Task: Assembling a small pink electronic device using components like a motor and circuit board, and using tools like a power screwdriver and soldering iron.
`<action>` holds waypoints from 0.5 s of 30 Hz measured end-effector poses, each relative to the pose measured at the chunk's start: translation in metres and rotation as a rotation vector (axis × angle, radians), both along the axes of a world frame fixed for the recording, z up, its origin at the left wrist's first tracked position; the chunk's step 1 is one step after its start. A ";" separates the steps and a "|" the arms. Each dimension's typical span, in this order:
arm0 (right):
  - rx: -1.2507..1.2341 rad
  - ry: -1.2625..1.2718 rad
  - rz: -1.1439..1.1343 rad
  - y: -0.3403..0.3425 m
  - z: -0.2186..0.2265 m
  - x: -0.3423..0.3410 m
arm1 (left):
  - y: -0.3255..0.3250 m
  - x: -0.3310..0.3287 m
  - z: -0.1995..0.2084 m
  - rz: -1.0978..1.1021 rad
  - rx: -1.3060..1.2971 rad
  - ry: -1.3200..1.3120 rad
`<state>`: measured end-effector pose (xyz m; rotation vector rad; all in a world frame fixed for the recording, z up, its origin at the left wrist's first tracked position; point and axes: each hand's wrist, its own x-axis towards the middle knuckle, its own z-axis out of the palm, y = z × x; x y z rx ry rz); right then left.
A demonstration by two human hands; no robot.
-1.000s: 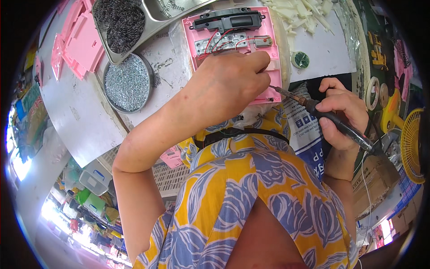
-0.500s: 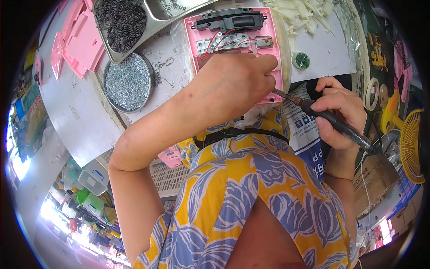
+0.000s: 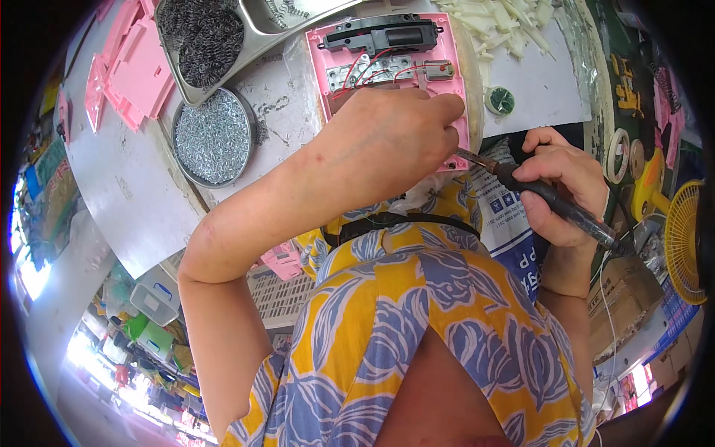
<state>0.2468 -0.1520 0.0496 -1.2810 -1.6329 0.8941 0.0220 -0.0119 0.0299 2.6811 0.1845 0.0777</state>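
A pink plastic housing [image 3: 461, 74] lies open in front of me. Inside it are a black plastic module [image 3: 387, 36], a metal plate [image 3: 372, 71], a small motor [image 3: 439, 70] and thin red wires [image 3: 363, 69]. My left hand [image 3: 402, 134] covers the housing's near half, its fingers closed; whatever they pinch is hidden. A soldering iron [image 3: 555, 201] with a dark handle is gripped in my right hand [image 3: 567, 186], closed round it like a pen. Its metal tip points left and meets the near right part of the housing, under my left fingers, where contact is concealed.
Left of the housing stand a round tin of small screws [image 3: 214, 138] and a metal tray [image 3: 257, 26] with dark springs. Pink panels [image 3: 138, 71] lie at far left. Whitish plastic parts [image 3: 499, 26] and a solder spool [image 3: 500, 100] are on the right, beyond them a yellow fan [image 3: 685, 242].
My right hand and the soldering iron have shifted very slightly up and left. My left hand stays over the housing almost unmoved.
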 end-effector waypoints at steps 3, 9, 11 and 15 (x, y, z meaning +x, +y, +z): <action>0.024 0.023 -0.019 -0.004 0.004 0.006 | 0.001 0.000 0.001 -0.001 0.008 -0.023; -0.004 0.095 -0.294 -0.068 0.015 0.080 | 0.003 -0.001 -0.004 -0.024 -0.012 -0.107; -0.050 0.192 -0.532 -0.097 0.018 0.127 | 0.006 0.000 -0.001 -0.060 -0.050 -0.103; 0.196 0.243 -1.057 -0.091 0.030 0.176 | 0.004 0.001 0.003 -0.044 -0.013 -0.074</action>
